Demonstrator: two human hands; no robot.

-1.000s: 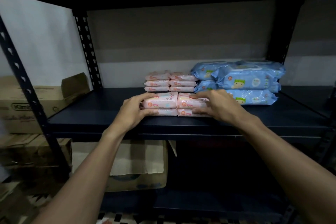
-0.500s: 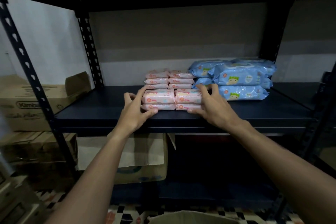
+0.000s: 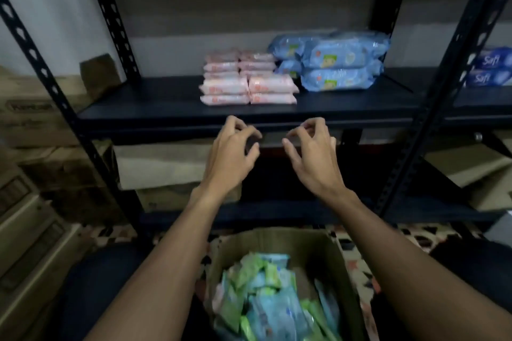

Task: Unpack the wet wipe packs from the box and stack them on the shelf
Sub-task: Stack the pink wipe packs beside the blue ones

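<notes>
Cartons (image 3: 30, 111) left of shelf (image 3: 155, 108), box (image 3: 277, 241) below.

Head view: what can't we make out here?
Box: head view, bottom edge cuts it off; packs inside are motion-blurred, count unreadable.
Rear pink packs: head view, front pink packs hide the lower ones.
Left carton: head view, print too dark and blurred.
Dark blue packs: head view, right edge cuts them off.
</notes>
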